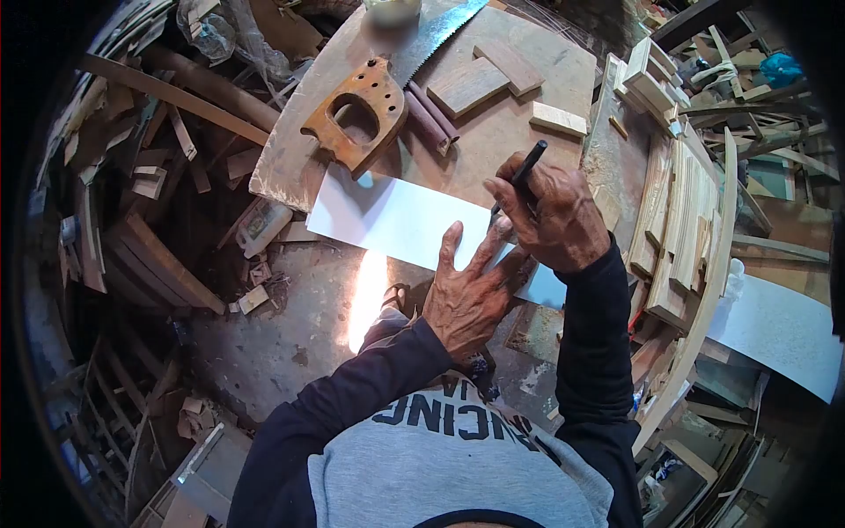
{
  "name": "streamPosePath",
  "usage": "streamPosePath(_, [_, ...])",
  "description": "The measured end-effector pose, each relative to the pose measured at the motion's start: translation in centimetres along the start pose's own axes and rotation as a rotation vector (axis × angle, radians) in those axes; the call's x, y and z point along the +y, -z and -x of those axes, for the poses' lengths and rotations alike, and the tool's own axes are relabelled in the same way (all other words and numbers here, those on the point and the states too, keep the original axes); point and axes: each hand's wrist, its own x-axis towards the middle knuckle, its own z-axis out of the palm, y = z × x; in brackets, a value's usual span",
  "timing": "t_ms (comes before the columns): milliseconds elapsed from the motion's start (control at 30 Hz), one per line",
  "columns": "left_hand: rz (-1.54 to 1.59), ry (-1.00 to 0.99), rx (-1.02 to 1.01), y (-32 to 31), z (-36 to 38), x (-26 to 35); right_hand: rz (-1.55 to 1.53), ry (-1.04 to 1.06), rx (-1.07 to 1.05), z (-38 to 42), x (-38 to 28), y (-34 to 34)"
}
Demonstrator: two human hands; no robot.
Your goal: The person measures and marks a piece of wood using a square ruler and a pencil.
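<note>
A long white sheet [396, 211] lies across the near edge of the wooden work surface [554, 79]. My left hand [469, 295] is spread on the sheet with its fingers apart, pressing it down. Just to the right, my right hand [559, 207] holds a black pen [532, 160], its lower end close to the left fingertips. The pen's tip is partly hidden by my fingers. A handsaw with a wooden handle [387, 106] and a toothed blade [440, 33] lies beyond the sheet, its handle near the sheet's left end.
Small wooden blocks [468, 86] and dark round rods [429, 123] lie beside the saw. Stacked wooden strips [673, 229] stand at the right, with another white sheet [783, 330] beyond them. Scrap wood [167, 255] is piled at the left. A blurred container [393, 18] sits at the top.
</note>
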Motion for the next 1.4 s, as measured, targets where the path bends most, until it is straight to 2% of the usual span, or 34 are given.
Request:
streamPosePath(100, [0.187,-0.001,-0.023,0.0,0.1,-0.1,-0.009,0.000,-0.010,0.1,0.0,0.1])
streamPosePath(200, [0.168,-0.003,-0.008,-0.2,0.1,-0.1,-0.021,-0.001,-0.001,0.1,-0.1,0.1])
streamPosePath(300, [-0.025,-0.002,-0.025,0.2,-0.1,0.0,-0.016,-0.011,-0.004,0.1,-0.3,0.3])
streamPosePath(400, [-0.028,-0.008,-0.018,0.2,0.0,0.0,-0.034,0.005,-0.001,0.1,-0.3,0.2])
streamPosePath(500, [0.199,0.000,-0.022,-0.1,0.2,-0.1,-0.044,0.022,0.020,-0.1,-0.4,0.2])
streamPosePath(733, [0.207,0.009,-0.024,-0.1,0.2,-0.1,-0.045,0.053,0.028,0.0,-0.2,0.0])
streamPosePath(833, [0.132,0.001,0.010,-0.1,0.2,-0.1,-0.007,-0.003,0.064,-0.1,-0.6,0.3])
streamPosePath(933, [0.033,0.022,0.045,0.1,-0.1,0.2,-0.087,-0.244,0.300,1.6,0.5,1.2])
streamPosePath(967, [0.036,0.030,0.041,0.2,-0.2,0.3,-0.287,-0.347,0.399,2.4,0.5,1.5])
streamPosePath(1033, [0.039,0.031,0.039,0.2,-0.3,0.3,-0.295,-0.708,0.380,5.3,1.2,3.6])
streamPosePath(1100, [0.036,0.027,0.035,0.2,-0.2,0.3,0.069,-0.637,0.359,8.4,2.5,4.6])
streamPosePath(1200, [0.042,0.020,0.032,0.2,-0.1,0.2,0.089,-0.954,0.404,13.3,3.5,6.4])
streamPosePath(1300, [0.048,0.016,0.030,0.2,-0.2,0.2,0.403,-0.925,0.455,16.0,2.5,6.5])
streamPosePath(1400, [0.066,0.019,0.029,0.2,-0.2,0.2,0.542,-1.054,0.390,17.5,2.0,6.4])
